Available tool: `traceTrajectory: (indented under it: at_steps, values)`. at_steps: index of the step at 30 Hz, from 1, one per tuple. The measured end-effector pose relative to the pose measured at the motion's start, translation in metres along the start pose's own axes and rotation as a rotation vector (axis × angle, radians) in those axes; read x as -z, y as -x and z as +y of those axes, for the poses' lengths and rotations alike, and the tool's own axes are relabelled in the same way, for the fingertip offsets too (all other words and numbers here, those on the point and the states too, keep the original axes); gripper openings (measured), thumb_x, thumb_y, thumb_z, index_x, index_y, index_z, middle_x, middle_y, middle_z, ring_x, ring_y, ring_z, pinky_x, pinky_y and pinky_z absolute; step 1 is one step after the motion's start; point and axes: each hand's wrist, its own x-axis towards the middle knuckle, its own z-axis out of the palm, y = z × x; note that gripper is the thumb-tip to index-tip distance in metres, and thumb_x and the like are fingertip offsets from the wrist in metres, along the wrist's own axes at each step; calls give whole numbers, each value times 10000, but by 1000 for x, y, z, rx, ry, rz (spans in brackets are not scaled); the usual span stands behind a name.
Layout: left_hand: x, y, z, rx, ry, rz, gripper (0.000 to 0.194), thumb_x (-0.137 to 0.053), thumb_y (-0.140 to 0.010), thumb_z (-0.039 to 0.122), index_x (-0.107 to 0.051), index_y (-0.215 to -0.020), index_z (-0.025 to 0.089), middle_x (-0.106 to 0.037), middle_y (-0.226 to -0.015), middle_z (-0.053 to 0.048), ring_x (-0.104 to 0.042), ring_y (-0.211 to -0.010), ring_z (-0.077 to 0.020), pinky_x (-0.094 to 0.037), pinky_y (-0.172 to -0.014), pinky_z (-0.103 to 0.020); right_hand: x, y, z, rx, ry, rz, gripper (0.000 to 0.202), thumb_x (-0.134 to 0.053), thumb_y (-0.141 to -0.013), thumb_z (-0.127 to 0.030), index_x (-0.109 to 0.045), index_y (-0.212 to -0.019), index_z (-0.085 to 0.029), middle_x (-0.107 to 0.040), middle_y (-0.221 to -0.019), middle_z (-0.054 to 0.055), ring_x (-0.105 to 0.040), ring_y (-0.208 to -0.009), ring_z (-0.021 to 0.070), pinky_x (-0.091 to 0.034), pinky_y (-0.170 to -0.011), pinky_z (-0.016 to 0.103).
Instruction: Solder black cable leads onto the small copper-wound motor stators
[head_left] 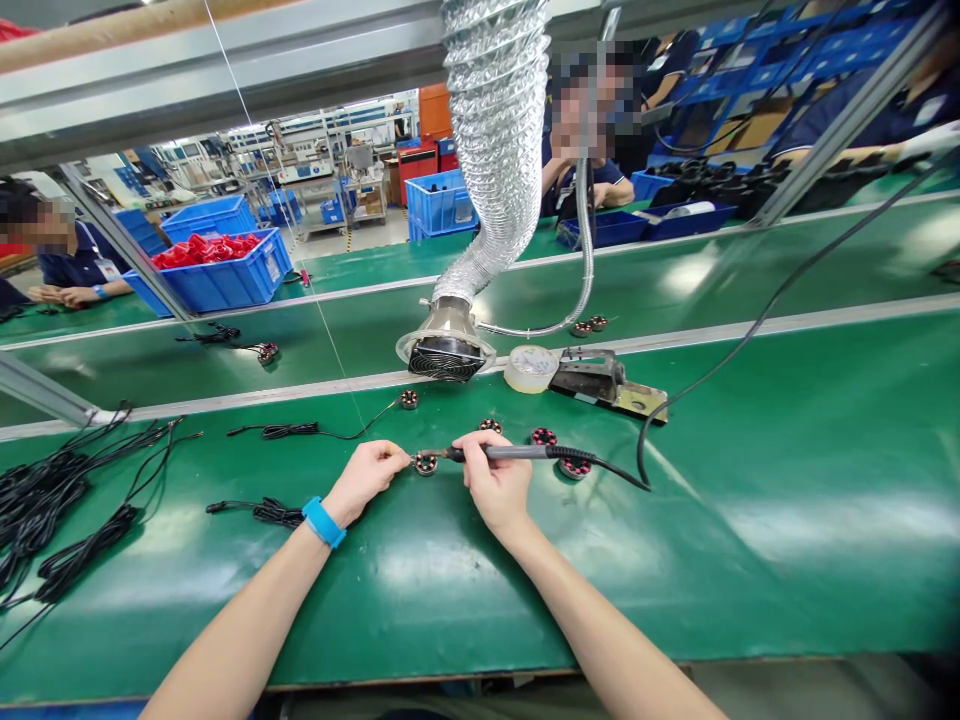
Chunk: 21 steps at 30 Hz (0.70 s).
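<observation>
My right hand [497,485] grips a soldering iron [517,452], its tip pointing left at a small round coil part [425,464] on the green table. My left hand [370,478], with a blue wristband [324,522], is pinched at the left edge of that part; what lies between its fingertips is too small to make out. A thin wire runs down from above to near my left hand. Just beyond my right hand lie more round coil parts [544,437]. A black cable bundle [277,512] lies beside my left wrist.
A fan hood [448,345] on a silver duct hangs over the table [675,560]. Behind my right hand are a tape roll [531,369] and an iron stand [611,385]. Black cables [45,490] pile up at left. People sit beyond, near a blue bin [225,280].
</observation>
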Motion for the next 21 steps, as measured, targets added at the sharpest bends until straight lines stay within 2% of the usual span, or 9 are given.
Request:
traceTrajectory:
  at_steps: [9, 15, 18, 21]
  values:
    - [0, -1, -3, -3, 38, -3, 266, -694, -749, 397, -602, -776, 149, -393, -564, 79, -283, -480, -57, -153, -449, -222, -5, 4, 0, 43, 23, -109, 234, -539, -958, -306, -681, -807, -199, -658, -640, 4, -660, -613, 161, -500, -560, 264]
    - [0, 0, -2, -8, 53, -10, 273, -704, -750, 403, -593, -773, 155, -381, -554, 84, -279, -470, -56, -154, -449, -224, -2, 5, 2, 103, 27, -43, 242, -523, -958, -274, -667, -780, -198, -700, -710, 24, -693, -689, 179, -535, -638, 290]
    - [0, 1, -1, -6, 50, -13, 282, -705, -756, 411, -605, -788, 150, -389, -559, 80, -287, -472, -57, -163, -449, -223, -3, 4, 2, 77, 45, -62, 238, -515, -978, -295, -671, -825, -198, -714, -771, 33, -692, -701, 176, -539, -649, 292]
    - [1, 1, -2, -15, 71, -28, 294, -710, -761, 423, -596, -787, 153, -391, -558, 80, -299, -476, -59, -175, -450, -220, -7, 3, 2, 61, 71, -140, 189, -533, -988, -301, -689, -936, -208, -723, -851, 34, -685, -712, 165, -550, -676, 292]
